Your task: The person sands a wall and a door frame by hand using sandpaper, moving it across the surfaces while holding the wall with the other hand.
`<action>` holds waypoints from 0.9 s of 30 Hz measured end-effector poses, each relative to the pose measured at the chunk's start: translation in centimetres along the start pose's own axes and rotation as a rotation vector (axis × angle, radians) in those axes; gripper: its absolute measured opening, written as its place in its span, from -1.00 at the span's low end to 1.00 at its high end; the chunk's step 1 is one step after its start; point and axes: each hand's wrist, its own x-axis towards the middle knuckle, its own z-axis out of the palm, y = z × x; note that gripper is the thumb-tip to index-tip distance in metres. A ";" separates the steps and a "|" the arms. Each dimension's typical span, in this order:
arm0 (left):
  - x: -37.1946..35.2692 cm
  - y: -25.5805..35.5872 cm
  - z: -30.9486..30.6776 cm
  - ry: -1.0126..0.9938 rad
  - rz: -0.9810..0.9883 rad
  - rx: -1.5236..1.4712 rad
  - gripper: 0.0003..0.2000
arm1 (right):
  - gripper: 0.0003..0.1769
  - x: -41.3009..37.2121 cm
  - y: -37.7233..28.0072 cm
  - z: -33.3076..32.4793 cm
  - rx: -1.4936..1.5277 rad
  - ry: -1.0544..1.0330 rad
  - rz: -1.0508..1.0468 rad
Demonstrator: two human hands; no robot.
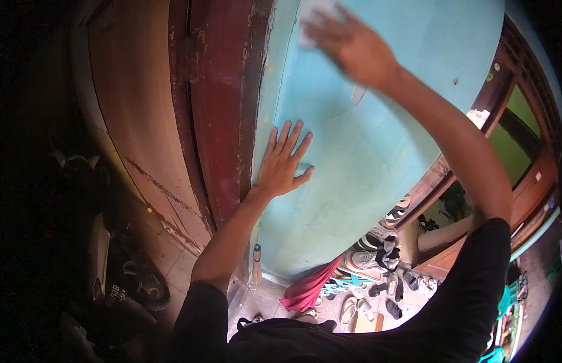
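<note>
Against the light blue wall [365, 175], my left hand [282, 162] lies flat with its fingers spread, beside the dark red door frame [217, 109]. Higher up and to the right, my right hand [356, 48] is pressed to the wall over a whitish sheet or cloth [311, 27]. Motion blurs its fingers, and the palm side is hidden. A pale chipped patch [358, 94] shows on the wall just below my right wrist.
Shoes and sandals [365, 260] crowd the tiled floor below. Beside them hangs a red cloth [311, 287]. A small brush [257, 263] is at the wall's foot. Wooden window frames [505, 109] are on the right; a motorbike [129, 278] stands in shadow at lower left.
</note>
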 end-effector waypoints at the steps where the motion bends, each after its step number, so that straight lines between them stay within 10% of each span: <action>1: 0.1 -0.2 0.0 0.000 -0.001 -0.001 -0.12 | -0.51 1.1 1.0 -1.3 0.096 0.002 0.160; 5: -0.1 0.0 0.1 0.024 0.013 -0.002 -0.13 | -0.52 1.0 -0.1 -0.5 0.134 -0.125 0.290; 7: -0.1 -0.1 0.0 0.028 0.012 0.008 -0.13 | -0.54 -0.9 -3.5 0.8 -0.010 -0.045 -0.172; 12: -0.1 -0.1 0.0 0.028 0.019 0.013 -0.13 | -0.58 1.0 -1.4 -0.7 0.005 0.110 0.223; 17: -0.2 -0.2 0.0 0.021 0.014 0.012 -0.12 | -0.66 -2.9 -8.4 1.7 0.072 -0.107 -0.212; 22: -0.3 0.1 0.0 0.000 -0.002 -0.003 -0.13 | -0.71 -0.4 -3.8 0.3 0.009 0.140 0.126; 27: -0.2 0.0 0.0 0.036 -0.010 -0.006 -0.16 | -0.62 -2.3 -7.9 2.5 0.174 0.030 -0.165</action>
